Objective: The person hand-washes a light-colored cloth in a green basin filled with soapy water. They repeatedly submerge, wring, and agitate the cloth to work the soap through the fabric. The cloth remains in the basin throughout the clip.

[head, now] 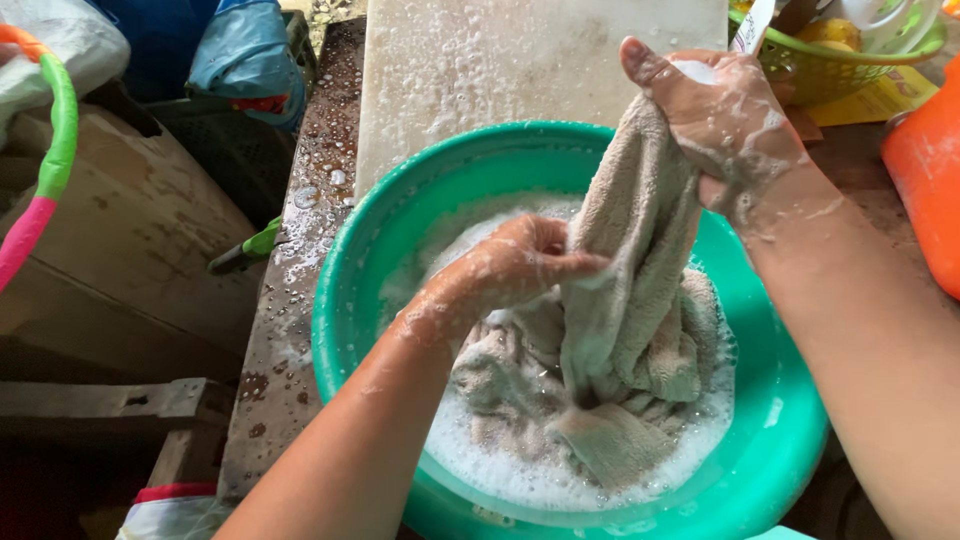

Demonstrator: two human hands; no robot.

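Mid-scrub: my left hand [520,265] and right hand [725,125] both gripped the towel [630,300] above the green basin [780,440]; next, rub toward six o'clock.

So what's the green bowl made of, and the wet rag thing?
The green basin looks like plastic: smooth, glossy, one even colour. The beige cloth seems to be terry towel: its surface is looped and nubbly, and it hangs limp and soaked from the right hand.

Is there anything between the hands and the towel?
No. Both hands already grip the towel: the right hand lifts one end, and the left hand pinches it lower, over the soapy green basin. Only suds cover them.
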